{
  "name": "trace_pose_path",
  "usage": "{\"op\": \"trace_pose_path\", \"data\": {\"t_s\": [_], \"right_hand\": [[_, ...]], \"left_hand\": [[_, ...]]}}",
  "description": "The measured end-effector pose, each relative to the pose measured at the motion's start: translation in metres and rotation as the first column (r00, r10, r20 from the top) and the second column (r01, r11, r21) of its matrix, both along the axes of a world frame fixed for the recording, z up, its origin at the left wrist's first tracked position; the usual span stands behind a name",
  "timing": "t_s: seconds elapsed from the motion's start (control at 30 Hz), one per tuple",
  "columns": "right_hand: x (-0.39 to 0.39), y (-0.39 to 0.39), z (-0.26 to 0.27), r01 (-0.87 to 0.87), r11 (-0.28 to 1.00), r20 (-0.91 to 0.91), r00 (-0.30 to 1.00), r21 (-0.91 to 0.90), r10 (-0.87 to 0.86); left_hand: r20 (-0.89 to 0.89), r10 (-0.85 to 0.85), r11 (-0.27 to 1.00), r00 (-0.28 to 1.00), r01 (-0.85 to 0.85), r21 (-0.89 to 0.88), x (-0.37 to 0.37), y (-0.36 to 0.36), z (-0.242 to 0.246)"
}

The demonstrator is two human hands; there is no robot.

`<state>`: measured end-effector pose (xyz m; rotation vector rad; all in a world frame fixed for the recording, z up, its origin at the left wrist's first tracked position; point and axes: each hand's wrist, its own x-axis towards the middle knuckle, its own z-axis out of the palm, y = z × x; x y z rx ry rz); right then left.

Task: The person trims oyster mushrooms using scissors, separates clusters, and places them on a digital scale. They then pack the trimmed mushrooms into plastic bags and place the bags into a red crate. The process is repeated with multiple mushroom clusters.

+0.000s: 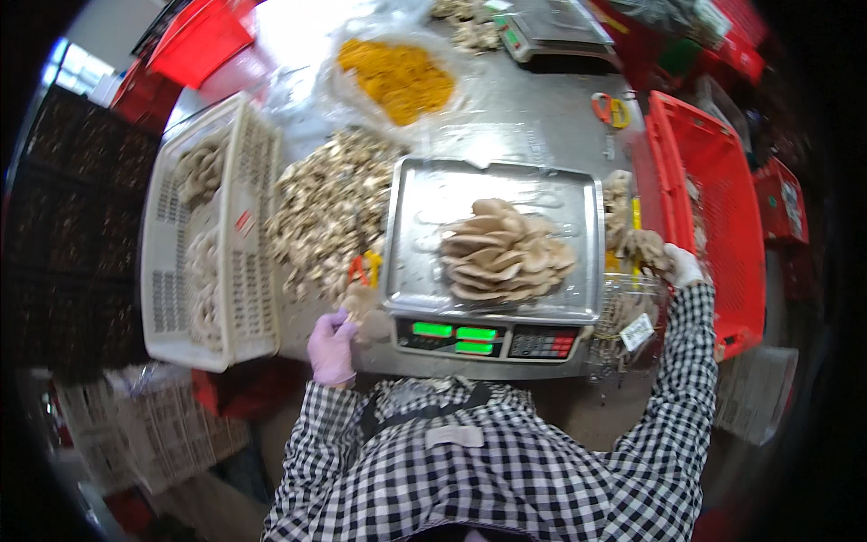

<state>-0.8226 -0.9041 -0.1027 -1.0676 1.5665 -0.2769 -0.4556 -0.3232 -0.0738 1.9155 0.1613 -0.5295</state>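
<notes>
My left hand (332,347), in a lilac glove, pinches a small piece of oyster mushroom (362,305) at the scale's front left corner. In a white glove, my right hand (683,267) grips a greyish oyster mushroom cluster (643,249) beside the red crate. Between them stands a digital weighing scale (447,337) with a lit green display. On its steel pan (423,203) lies a fanned cluster of oyster mushrooms (504,254). Scissors with orange and yellow handles (366,269) rest against a heap of mushroom trimmings (332,210).
A white slatted crate (254,237) with mushrooms flanks the left; a red crate (731,257) flanks the right. Behind are an orange-yellow heap (399,78) on plastic, a second scale (552,30) and more scissors (611,115). Labelled plastic packaging (626,305) sits below my right hand.
</notes>
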Motion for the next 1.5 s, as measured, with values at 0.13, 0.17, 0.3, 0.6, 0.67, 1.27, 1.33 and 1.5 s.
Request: {"op": "trace_pose_path", "data": {"t_s": [0.13, 0.17, 0.3, 0.6, 0.67, 1.27, 1.33, 1.5], "right_hand": [[0.001, -0.007, -0.001, -0.232, 0.962, -0.118, 0.969, -0.144, 0.216], [0.003, -0.005, -0.001, -0.166, 0.966, -0.157, 0.978, -0.197, 0.136], [0.033, 0.012, 0.035, -0.511, 0.786, -0.428, 0.833, -0.348, 0.352], [0.157, 0.278, 0.190, -0.705, 0.472, 0.292, 0.372, -0.529, 0.881], [0.178, 0.323, 0.190, -0.738, 0.533, 0.469, 0.329, -0.415, 0.820], [0.119, 0.243, 0.161, -0.047, 0.976, 0.723, 0.664, -0.214, 0.191], [0.126, 0.230, 0.158, 0.007, 0.983, 0.744, 0.654, -0.184, 0.135], [0.155, 0.216, 0.146, 0.057, 0.992, 0.763, 0.645, -0.110, 0.048]], "left_hand": [[-0.018, 0.020, 0.986, 1.000, -0.023, -0.164, 0.004, 0.017, 0.022], [-0.039, 0.040, 0.980, 0.998, -0.047, -0.192, 0.007, 0.021, 0.029], [-0.183, 0.042, 0.927, 0.982, -0.107, -0.360, 0.008, 0.019, 0.061], [-0.137, -0.242, 0.778, 0.961, 0.108, -0.619, -0.029, -0.057, 0.146], [-0.132, -0.327, 0.741, 0.936, 0.168, -0.650, -0.041, -0.077, 0.157], [0.687, -0.710, 0.118, -0.152, 0.937, 0.329, 0.021, -0.262, 0.141], [0.514, -0.826, 0.029, -0.231, 0.893, 0.449, 0.021, -0.284, 0.138], [0.214, -0.916, -0.123, -0.340, 0.745, 0.656, 0.009, -0.298, 0.136]]}}
